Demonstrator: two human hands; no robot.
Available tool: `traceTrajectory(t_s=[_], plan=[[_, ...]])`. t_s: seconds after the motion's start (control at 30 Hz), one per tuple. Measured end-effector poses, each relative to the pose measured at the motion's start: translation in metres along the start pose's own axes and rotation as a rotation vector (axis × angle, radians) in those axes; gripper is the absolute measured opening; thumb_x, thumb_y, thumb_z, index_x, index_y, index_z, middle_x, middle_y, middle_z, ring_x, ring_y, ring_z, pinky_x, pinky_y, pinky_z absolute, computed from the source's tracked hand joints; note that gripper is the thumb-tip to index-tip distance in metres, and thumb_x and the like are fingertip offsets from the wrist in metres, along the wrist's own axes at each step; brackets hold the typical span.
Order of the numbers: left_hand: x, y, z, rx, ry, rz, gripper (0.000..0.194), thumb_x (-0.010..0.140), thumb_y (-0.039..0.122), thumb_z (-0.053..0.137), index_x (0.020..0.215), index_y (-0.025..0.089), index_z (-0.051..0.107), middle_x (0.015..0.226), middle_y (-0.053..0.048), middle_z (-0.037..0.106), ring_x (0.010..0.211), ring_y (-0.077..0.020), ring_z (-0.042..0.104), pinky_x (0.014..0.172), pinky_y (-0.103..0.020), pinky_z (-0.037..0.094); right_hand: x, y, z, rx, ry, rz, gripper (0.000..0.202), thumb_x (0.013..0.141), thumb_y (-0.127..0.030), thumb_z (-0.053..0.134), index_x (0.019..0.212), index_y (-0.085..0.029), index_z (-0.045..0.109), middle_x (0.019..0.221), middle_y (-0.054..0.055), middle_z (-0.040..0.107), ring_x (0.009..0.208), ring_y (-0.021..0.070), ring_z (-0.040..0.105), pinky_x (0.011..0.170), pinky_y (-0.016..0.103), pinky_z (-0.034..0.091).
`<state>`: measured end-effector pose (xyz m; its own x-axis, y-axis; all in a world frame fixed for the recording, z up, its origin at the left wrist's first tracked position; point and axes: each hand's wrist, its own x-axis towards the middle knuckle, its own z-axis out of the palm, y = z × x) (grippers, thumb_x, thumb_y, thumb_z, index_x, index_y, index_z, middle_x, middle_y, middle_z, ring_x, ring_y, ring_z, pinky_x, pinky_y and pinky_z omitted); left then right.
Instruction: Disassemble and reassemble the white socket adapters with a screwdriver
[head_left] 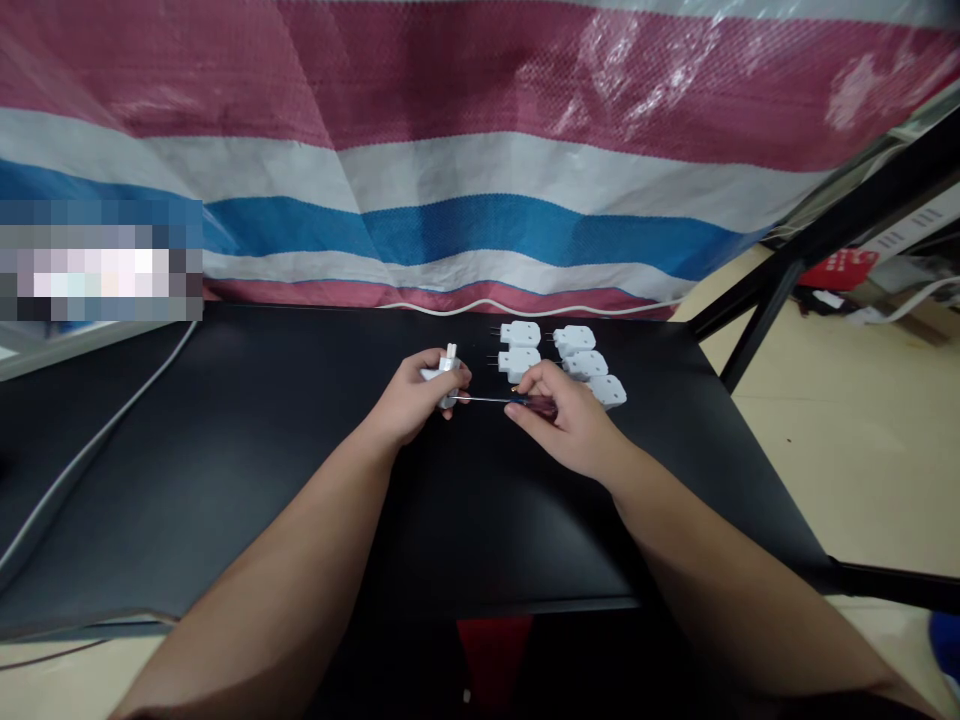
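Observation:
My left hand (418, 395) is closed around a white plug adapter (449, 366), its prongs pointing away from me. In my right hand (564, 415) is a screwdriver (537, 404) with a dark, reddish handle, gripped between thumb and fingers. Its thin metal shaft runs left, and the tip meets the side of the adapter; whether it sits in a screw is too small to tell. Just beyond my right hand, several more white plug adapters (520, 334) lie on the black table in two loose columns, some partly hidden by my fingers.
The black table (247, 450) carries a white cable (97, 430) on its left side. Another white cable (480, 306) runs along the back edge, before a striped plastic sheet (480, 160). A black metal frame (757, 300) rises at the right. A blurred-out object (101, 260) stands at the far left.

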<state>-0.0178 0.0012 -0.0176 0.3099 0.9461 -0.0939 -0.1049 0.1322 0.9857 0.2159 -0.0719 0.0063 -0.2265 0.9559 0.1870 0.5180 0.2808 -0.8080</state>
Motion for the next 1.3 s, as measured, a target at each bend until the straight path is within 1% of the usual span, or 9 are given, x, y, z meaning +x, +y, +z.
traceTrajectory(t_s=[0.27, 0.33, 0.47, 0.73, 0.87, 0.93, 1.03, 1.1, 1.3], plan=[[-0.0008, 0.0007, 0.0009, -0.018, -0.002, 0.016, 0.024, 0.076, 0.032, 0.086, 0.087, 0.015, 0.074, 0.075, -0.003, 0.070, 0.064, -0.0158, 0.071, 0.040, -0.019, 0.048, 0.0030, -0.0041, -0.0008, -0.107, 0.011, 0.040, 0.045, 0.109, -0.050, 0.054, 0.074, -0.022, 0.054, 0.062, -0.002, 0.054, 0.057, 0.0143, 0.049, 0.060, 0.033, 0.035], [-0.0005, 0.0011, 0.0016, -0.029, 0.001, 0.016, 0.024, 0.075, 0.032, 0.086, 0.088, 0.015, 0.074, 0.075, -0.003, 0.070, 0.063, -0.0155, 0.071, 0.040, -0.019, 0.048, 0.0027, -0.0053, -0.0002, -0.113, -0.022, 0.024, 0.041, 0.110, -0.048, 0.051, 0.079, -0.022, 0.056, 0.064, -0.002, 0.056, 0.058, 0.0145, 0.051, 0.061, 0.033, 0.036], [-0.0002, 0.0014, 0.0021, -0.067, 0.046, -0.006, 0.027, 0.072, 0.032, 0.088, 0.086, 0.015, 0.073, 0.075, -0.003, 0.071, 0.062, -0.0155, 0.070, 0.040, -0.019, 0.048, -0.0006, -0.0048, 0.0022, -0.038, -0.066, 0.014, 0.020, 0.102, -0.043, 0.067, 0.104, -0.025, 0.057, 0.066, -0.006, 0.055, 0.057, 0.0139, 0.049, 0.059, 0.031, 0.037], [-0.0004, -0.0019, -0.0010, 0.051, 0.045, 0.053, 0.025, 0.077, 0.032, 0.088, 0.090, 0.016, 0.073, 0.073, -0.002, 0.070, 0.061, -0.0152, 0.069, 0.043, -0.020, 0.052, 0.0005, -0.0071, 0.0010, -0.121, -0.013, 0.064, 0.035, 0.106, -0.048, 0.059, 0.081, -0.023, 0.055, 0.060, -0.004, 0.053, 0.054, 0.0138, 0.049, 0.056, 0.032, 0.034], [-0.0013, -0.0011, 0.0004, 0.079, 0.008, 0.053, 0.026, 0.073, 0.028, 0.090, 0.088, 0.016, 0.072, 0.078, -0.003, 0.070, 0.067, -0.0168, 0.072, 0.043, -0.020, 0.053, 0.0036, -0.0071, -0.0004, -0.108, -0.032, 0.112, 0.046, 0.111, -0.048, 0.049, 0.072, -0.022, 0.049, 0.066, 0.002, 0.063, 0.064, 0.0174, 0.061, 0.060, 0.033, 0.038], [-0.0016, -0.0003, 0.0009, 0.068, -0.001, 0.049, 0.026, 0.073, 0.029, 0.090, 0.088, 0.016, 0.072, 0.077, -0.003, 0.070, 0.067, -0.0169, 0.073, 0.042, -0.019, 0.052, 0.0036, -0.0066, -0.0005, -0.090, -0.031, 0.112, 0.045, 0.110, -0.047, 0.049, 0.073, -0.022, 0.052, 0.068, 0.002, 0.066, 0.066, 0.0176, 0.062, 0.062, 0.033, 0.039], [-0.0012, 0.0003, 0.0005, 0.047, 0.022, 0.044, 0.026, 0.075, 0.031, 0.089, 0.088, 0.015, 0.073, 0.075, -0.002, 0.069, 0.065, -0.0164, 0.072, 0.042, -0.019, 0.051, 0.0011, -0.0059, -0.0004, -0.048, -0.067, 0.059, 0.024, 0.103, -0.046, 0.064, 0.096, -0.024, 0.060, 0.068, -0.003, 0.060, 0.060, 0.0151, 0.054, 0.060, 0.031, 0.038], [-0.0006, 0.0003, -0.0004, 0.031, 0.043, 0.042, 0.027, 0.075, 0.032, 0.089, 0.089, 0.015, 0.073, 0.076, -0.002, 0.069, 0.066, -0.0167, 0.073, 0.042, -0.019, 0.051, -0.0008, -0.0050, -0.0007, -0.021, -0.095, 0.040, 0.024, 0.098, -0.042, 0.072, 0.105, -0.026, 0.056, 0.068, -0.007, 0.056, 0.058, 0.0141, 0.051, 0.058, 0.030, 0.038], [-0.0009, 0.0005, -0.0003, 0.007, 0.020, 0.058, 0.027, 0.076, 0.032, 0.089, 0.090, 0.016, 0.073, 0.076, -0.001, 0.068, 0.066, -0.0157, 0.072, 0.042, -0.019, 0.051, 0.0024, -0.0007, -0.0022, -0.070, -0.042, 0.044, 0.031, 0.106, -0.047, 0.061, 0.086, -0.023, 0.056, 0.065, -0.004, 0.058, 0.058, 0.0143, 0.053, 0.059, 0.031, 0.037]])
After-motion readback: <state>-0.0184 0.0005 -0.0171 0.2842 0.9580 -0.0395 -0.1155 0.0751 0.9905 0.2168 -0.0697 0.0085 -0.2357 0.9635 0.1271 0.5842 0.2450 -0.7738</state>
